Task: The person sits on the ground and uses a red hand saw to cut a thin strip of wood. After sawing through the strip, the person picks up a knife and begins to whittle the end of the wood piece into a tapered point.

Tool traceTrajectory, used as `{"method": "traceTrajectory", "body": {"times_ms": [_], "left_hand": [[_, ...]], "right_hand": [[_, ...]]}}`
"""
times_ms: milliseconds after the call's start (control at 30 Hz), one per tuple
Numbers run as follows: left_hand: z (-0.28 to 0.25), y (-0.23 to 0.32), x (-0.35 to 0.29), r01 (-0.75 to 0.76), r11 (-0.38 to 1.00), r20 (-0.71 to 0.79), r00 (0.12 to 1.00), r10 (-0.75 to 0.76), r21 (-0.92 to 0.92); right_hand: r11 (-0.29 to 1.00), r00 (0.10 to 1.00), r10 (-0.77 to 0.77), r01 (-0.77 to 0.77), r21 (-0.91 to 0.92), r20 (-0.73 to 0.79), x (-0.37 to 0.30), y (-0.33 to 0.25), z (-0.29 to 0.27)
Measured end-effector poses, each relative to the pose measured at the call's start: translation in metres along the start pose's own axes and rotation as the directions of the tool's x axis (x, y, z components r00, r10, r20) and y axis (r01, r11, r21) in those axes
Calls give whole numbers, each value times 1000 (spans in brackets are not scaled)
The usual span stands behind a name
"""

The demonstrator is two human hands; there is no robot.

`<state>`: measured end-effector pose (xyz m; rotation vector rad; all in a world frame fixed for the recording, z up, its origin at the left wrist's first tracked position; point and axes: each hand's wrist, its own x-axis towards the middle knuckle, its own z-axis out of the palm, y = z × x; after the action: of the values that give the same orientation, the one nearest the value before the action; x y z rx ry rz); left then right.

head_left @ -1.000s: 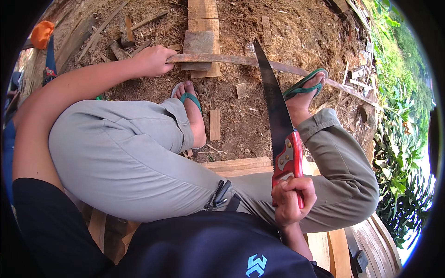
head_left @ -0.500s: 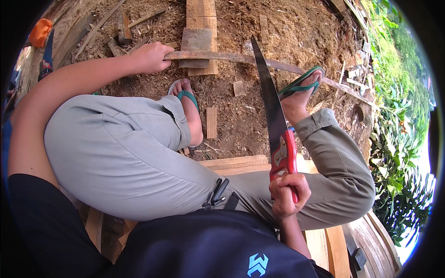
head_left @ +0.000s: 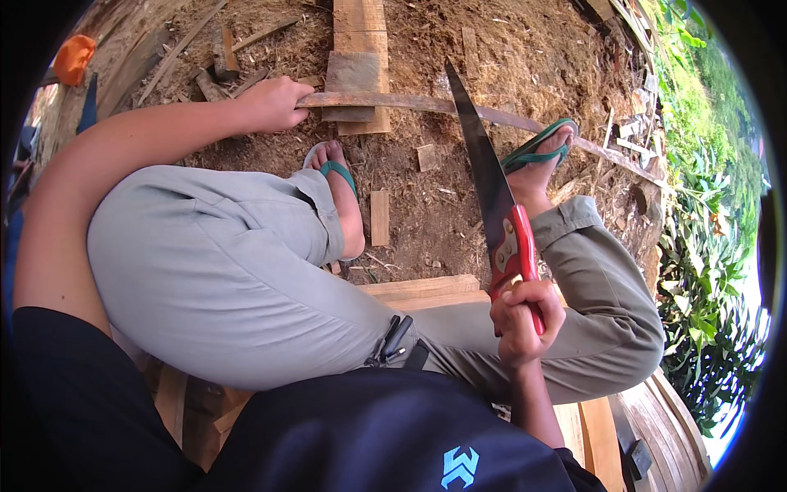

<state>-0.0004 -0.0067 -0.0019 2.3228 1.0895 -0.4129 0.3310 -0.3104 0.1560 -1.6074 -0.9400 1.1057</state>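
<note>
Sawing a thin strip of wood on the ground

The right hand (head_left: 525,321) wraps its fingers tight around the red handle of the hand saw (head_left: 492,205), whose blade touches the long wood strip (head_left: 426,104). The left hand (head_left: 270,104) squeezes the strip's end. One green sandal (head_left: 539,146) presses on it.

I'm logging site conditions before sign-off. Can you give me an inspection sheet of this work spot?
Surface: bare dirt ground strewn with sawdust and chips.
Job's things: long thin wooden strip lying across a plank; handsaw, red handle, blade on the strip.
Clutter: small wood offcuts, sticks, an orange object at far left.
Hands: left hand presses the strip's end; right hand grips the saw handle.
Cables: nothing seen.
Surroundings: green plants at right; stacked boards under the person.
</note>
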Motion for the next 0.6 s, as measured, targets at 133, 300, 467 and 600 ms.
{"method": "traceTrajectory", "body": {"times_ms": [133,300,467,600], "left_hand": [[-5,-4,3,9,999,100,995,-13,39],[-6,0,2,27,999,85,996,-30,38],[-5,-2,2,-34,999,49,998,34,-4],[-5,-3,1,-24,1000,45,999,24,-15]], "right_hand": [[998,998,-53,52,48,28,2,9,0],[997,997,-68,67,26,33,-20,1,-28],[983,1000,21,-18,183,-15,23,4,2],[992,1000,-25,27,122,-14,-6,-5,-5]]}}
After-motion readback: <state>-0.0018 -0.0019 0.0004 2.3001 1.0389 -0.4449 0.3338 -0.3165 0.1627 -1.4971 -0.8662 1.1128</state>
